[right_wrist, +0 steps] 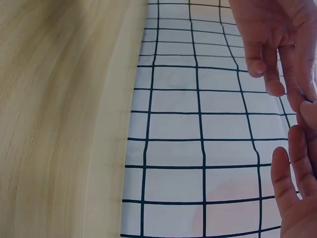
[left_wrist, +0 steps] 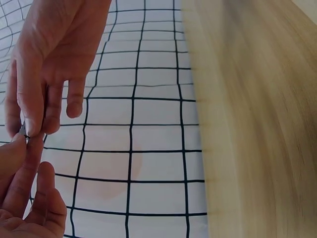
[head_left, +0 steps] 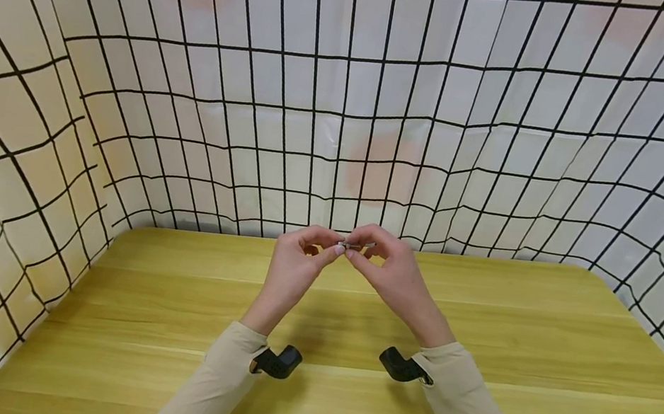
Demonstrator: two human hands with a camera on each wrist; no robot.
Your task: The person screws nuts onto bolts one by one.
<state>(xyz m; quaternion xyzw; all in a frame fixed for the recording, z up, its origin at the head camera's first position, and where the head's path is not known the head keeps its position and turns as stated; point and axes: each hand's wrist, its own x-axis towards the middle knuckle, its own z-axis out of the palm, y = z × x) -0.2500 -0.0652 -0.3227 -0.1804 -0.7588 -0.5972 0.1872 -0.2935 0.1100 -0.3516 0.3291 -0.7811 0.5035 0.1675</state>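
Both hands meet at the fingertips over the table's far edge in the head view. Between them is a small, thin, silvery metal piece (head_left: 355,246), mostly covered by fingers; I cannot tell its kind. My left hand (head_left: 293,263) pinches its left end between thumb and index finger. My right hand (head_left: 394,271) pinches the right part the same way, and a slim end shows past its fingers. From the left wrist view, a dark sliver of the metal piece (left_wrist: 23,130) shows where the fingertips join. The right wrist view has the fingertips meeting at its right edge.
A wooden table (head_left: 172,326) with a light grain lies under the forearms. Behind it and along both sides hangs a white cloth (head_left: 292,129) with a black grid and faint pinkish patches. Each wrist carries a black camera mount (head_left: 283,363) over a beige sleeve (head_left: 217,369).
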